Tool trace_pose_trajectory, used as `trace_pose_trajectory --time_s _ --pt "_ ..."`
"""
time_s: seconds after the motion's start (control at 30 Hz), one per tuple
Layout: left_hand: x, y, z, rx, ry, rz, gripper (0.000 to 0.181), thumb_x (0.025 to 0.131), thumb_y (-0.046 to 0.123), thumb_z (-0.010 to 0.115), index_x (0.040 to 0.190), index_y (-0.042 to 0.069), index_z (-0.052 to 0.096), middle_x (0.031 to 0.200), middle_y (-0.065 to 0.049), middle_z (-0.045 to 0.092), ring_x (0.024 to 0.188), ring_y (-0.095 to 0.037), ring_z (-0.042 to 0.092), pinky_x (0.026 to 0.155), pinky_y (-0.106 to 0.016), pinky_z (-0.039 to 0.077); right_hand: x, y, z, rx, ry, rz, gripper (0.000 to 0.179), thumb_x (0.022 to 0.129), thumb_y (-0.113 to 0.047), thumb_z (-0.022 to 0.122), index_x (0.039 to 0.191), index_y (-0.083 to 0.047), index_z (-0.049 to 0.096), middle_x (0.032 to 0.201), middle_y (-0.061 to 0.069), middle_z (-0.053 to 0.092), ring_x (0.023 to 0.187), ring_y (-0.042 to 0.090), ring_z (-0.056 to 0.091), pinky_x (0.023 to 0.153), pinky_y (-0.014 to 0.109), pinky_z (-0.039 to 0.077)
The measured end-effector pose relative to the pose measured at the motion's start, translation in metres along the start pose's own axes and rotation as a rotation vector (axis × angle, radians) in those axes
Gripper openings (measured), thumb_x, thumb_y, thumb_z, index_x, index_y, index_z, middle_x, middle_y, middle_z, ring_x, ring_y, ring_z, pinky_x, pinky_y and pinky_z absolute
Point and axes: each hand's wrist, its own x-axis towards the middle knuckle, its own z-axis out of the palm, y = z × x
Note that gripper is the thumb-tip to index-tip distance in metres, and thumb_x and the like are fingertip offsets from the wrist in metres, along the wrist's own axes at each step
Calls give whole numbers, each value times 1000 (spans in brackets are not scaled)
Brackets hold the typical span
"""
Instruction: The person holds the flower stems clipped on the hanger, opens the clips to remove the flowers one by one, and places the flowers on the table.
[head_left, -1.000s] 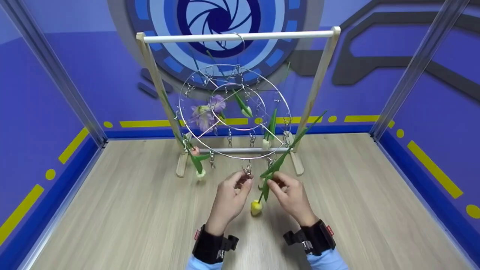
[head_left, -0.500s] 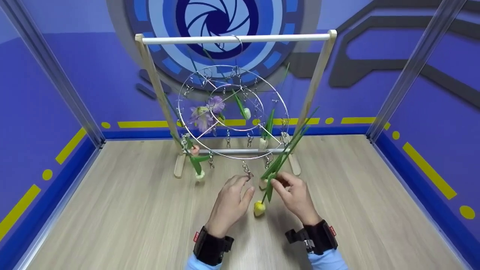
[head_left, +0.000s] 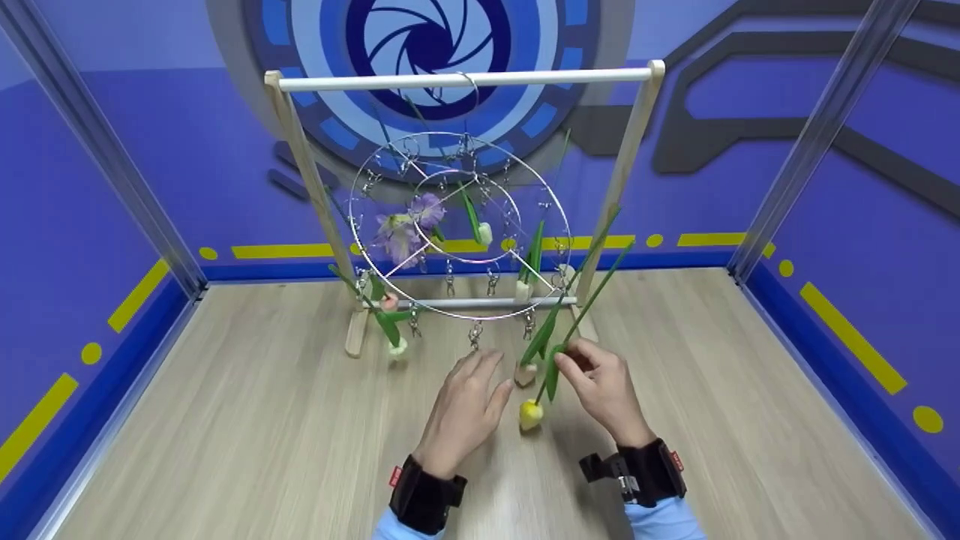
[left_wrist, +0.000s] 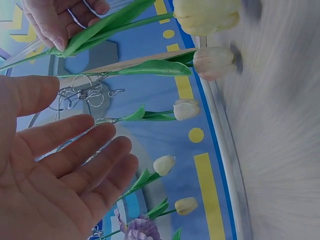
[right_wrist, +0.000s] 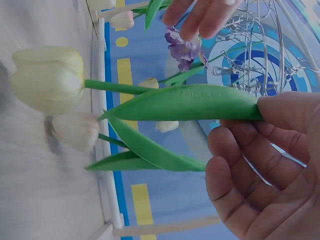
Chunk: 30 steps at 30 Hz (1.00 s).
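Observation:
My right hand pinches a yellow tulip by its green leaf and stem, and the flower head hangs downward above the table. In the right wrist view the thumb presses on the tulip's leaf. My left hand has its fingers extended and holds nothing, just below a metal clip that hangs from the front of a round wire rack. Between the hands a pale pink tulip hangs head down, its stem rising toward a clip at the rack's right front.
A wooden stand with a white bar carries the rack. Several other flowers hang from it, among them a purple flower, a white tulip and a cream tulip at left. Blue printed walls enclose the wooden table.
My left fingers have come off the front clip and straightened. My right hand has moved right with the yellow tulip, away from the pale pink one.

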Motion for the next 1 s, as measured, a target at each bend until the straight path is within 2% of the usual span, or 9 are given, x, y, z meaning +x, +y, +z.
trace_pose_trajectory --time_s 0.27,0.47,0.7,1.0 --pt "0 2 1 29 7 15 43 101 19 65 136 -4 61 136 -21 63 127 -36 59 110 -50 46 0 1 -10 -41 -3 6 5 96 -4 70 93 -5 74 82 0 72 72 10 64 66 23 53" --pt "0 3 5 36 -9 4 43 101 21 66 136 -3 61 137 -20 62 127 -35 59 109 -51 46 -1 3 -15 -24 6 12 4 96 -2 71 96 -4 74 84 2 73 74 10 65 67 22 54" --pt "-1 4 9 9 -22 2 43 101 20 66 136 -4 61 139 -21 61 130 -35 57 111 -50 44 -4 7 -22 -24 29 -17 5 97 -3 70 97 -6 74 85 1 73 74 12 67 67 20 53" --pt "0 5 11 6 -9 24 42 102 20 64 137 -5 61 138 -21 61 131 -35 57 111 -51 45 -7 14 -33 -147 65 -74 7 95 -2 72 100 -5 76 85 0 72 72 10 67 65 17 53"
